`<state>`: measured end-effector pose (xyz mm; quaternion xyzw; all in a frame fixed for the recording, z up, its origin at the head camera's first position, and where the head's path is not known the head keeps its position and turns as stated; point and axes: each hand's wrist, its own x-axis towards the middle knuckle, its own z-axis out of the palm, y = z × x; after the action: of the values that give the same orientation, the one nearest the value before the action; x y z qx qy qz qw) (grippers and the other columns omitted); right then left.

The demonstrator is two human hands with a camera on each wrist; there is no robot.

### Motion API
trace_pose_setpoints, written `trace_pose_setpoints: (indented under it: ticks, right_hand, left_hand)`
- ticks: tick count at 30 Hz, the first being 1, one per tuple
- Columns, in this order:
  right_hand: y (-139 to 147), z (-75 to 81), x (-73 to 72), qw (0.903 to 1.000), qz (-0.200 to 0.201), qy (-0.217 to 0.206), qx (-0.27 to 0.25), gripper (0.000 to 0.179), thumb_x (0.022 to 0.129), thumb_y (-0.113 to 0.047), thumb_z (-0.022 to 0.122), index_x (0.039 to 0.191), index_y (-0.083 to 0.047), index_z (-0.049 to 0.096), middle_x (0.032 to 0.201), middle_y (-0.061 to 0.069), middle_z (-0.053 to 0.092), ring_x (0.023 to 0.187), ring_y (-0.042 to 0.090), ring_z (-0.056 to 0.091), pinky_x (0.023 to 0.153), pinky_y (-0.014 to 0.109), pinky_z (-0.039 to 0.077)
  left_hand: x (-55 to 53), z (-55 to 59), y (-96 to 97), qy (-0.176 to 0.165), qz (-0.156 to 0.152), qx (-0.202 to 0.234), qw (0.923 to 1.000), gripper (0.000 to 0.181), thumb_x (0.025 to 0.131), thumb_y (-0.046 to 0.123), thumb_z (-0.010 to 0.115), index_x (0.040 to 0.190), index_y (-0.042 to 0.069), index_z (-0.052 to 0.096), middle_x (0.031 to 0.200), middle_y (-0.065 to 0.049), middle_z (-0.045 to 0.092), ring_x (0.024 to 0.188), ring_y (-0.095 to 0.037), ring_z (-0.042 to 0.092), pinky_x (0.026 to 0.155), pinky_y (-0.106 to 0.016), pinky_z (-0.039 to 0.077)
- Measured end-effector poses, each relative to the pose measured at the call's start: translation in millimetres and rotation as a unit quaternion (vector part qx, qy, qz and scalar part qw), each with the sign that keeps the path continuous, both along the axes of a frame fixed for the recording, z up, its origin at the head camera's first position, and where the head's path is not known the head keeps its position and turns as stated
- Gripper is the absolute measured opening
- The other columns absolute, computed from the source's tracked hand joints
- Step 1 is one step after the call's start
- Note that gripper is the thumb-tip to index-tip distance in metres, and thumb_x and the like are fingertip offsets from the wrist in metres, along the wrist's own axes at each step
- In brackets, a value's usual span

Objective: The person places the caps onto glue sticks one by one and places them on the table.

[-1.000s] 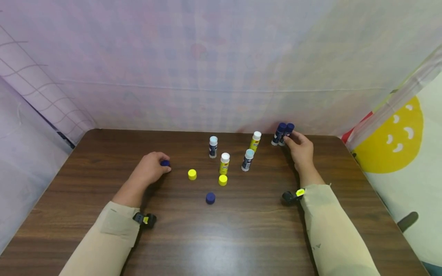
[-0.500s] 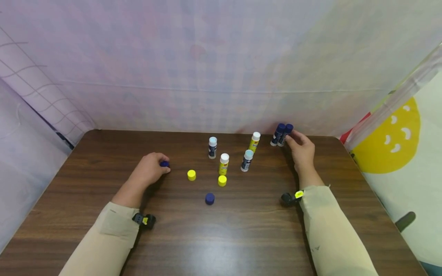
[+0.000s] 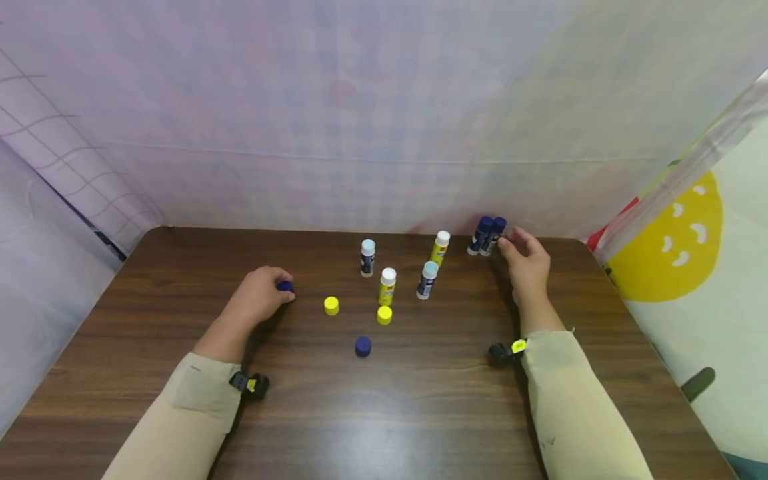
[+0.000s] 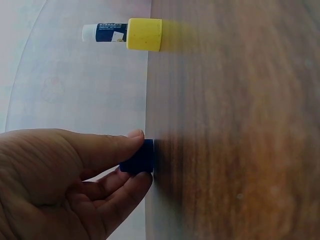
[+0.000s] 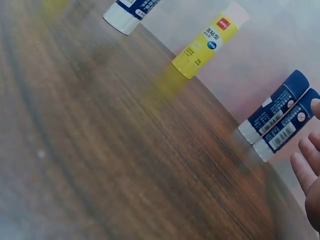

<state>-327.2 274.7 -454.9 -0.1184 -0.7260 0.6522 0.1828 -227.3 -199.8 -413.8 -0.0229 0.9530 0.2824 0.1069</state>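
My left hand (image 3: 258,293) pinches a dark blue cap (image 4: 140,157) between thumb and fingers, low at the table top. At the back right my right hand (image 3: 528,263) is beside two capped blue glue sticks (image 5: 275,115), which stand upright side by side. Its fingers are parted and hold nothing; a small gap shows between hand and sticks in the head view. Between the hands stand uncapped glue sticks: a blue one (image 3: 368,259), another blue one (image 3: 427,281), a yellow one (image 3: 387,288) and another yellow one (image 5: 207,42).
A yellow cap (image 3: 331,306), a second yellow cap (image 3: 385,315) and a loose blue cap (image 3: 363,347) lie on the brown wooden table (image 3: 372,413). A pale curtain (image 3: 360,120) hangs along the back edge.
My right hand has let go of the right-hand capped blue glue stick and drawn slightly away to the right. The left hand keeps its pinch on the blue cap.
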Motion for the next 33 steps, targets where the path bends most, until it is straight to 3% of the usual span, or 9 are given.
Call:
trace_pose_setpoints:
  ticks: [6, 18, 26, 33]
  right_hand:
    - [-4.4, 6.5, 8.6, 0.9983, 0.005, 0.027, -0.052, 0.054, 0.093, -0.010, 0.078, 0.143, 0.001, 0.060, 0.133, 0.017, 0.067, 0.105, 0.006, 0.065, 0.087, 0.010, 0.056]
    - [-9.1, 10.4, 16.0, 0.9964, 0.034, 0.057, -0.053, 0.051, 0.093, -0.005, 0.077, 0.140, 0.005, 0.060, 0.122, 0.012, 0.071, 0.099, 0.005, 0.069, 0.083, 0.013, 0.059]
    - [-16.0, 15.0, 20.6, 0.9902, 0.069, 0.085, -0.087, 0.045, 0.095, 0.001, 0.071, 0.137, 0.010, 0.060, 0.113, 0.006, 0.073, 0.094, 0.006, 0.071, 0.080, 0.018, 0.062]
    - [-23.3, 17.1, 24.3, 0.9851, 0.103, 0.108, -0.085, 0.041, 0.095, 0.004, 0.070, 0.134, 0.012, 0.061, 0.108, 0.002, 0.074, 0.093, 0.007, 0.072, 0.081, 0.020, 0.063]
  left_hand:
    - [0.1, 0.7, 0.8, 0.008, 0.000, 0.001, 1.0000, 0.037, 0.102, 0.015, 0.067, 0.136, 0.001, 0.064, 0.144, -0.027, 0.056, 0.135, -0.045, 0.054, 0.113, -0.059, 0.048]
    - [2.1, 4.9, 2.0, 0.015, -0.001, 0.006, 0.9999, 0.038, 0.103, 0.016, 0.066, 0.138, 0.000, 0.062, 0.144, -0.029, 0.055, 0.135, -0.047, 0.053, 0.112, -0.060, 0.048]
    - [1.5, 4.3, 2.1, 0.023, 0.000, 0.010, 0.9997, 0.040, 0.103, 0.017, 0.066, 0.139, 0.000, 0.062, 0.144, -0.029, 0.055, 0.134, -0.047, 0.053, 0.111, -0.060, 0.048]
    - [2.7, 4.5, 2.7, 0.030, 0.001, 0.015, 0.9994, 0.041, 0.103, 0.017, 0.065, 0.141, 0.000, 0.060, 0.146, -0.028, 0.053, 0.136, -0.046, 0.052, 0.113, -0.060, 0.047]
